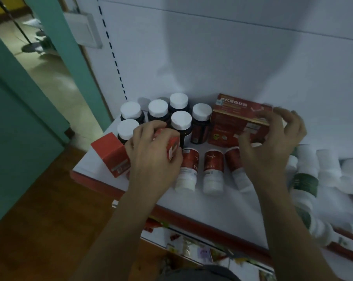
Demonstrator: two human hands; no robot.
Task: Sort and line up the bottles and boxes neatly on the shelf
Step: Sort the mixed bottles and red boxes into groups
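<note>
The left hand (pixel 153 151) has its grip clamped on a small red box (pixel 171 148), fingers curled over the top, just in front of the dark bottles (pixel 181 121). These six bottles stand upright with white caps at the back left of the white shelf (pixel 202 209). Another red box (pixel 110 153) stands just left of that hand at the shelf corner, with a pale label on its lower face too small to read.

The right hand (pixel 273 147) grips the right end of a large red box (pixel 236 112), thumb on the front face and fingers curled over the back, though motion blur softens the contact. A line of white Chinese characters on the box's top appears to read 血红蛋白肽粉. It sits on a second, lower red box (pixel 222 136) whose print is illegible.

Three red-labelled bottles (pixel 213 171) lie on their sides in a row between the hands, with faint white script I cannot read. To the right lies a heap of white bottles (pixel 329 169), one with a green label (pixel 305 181).
</note>
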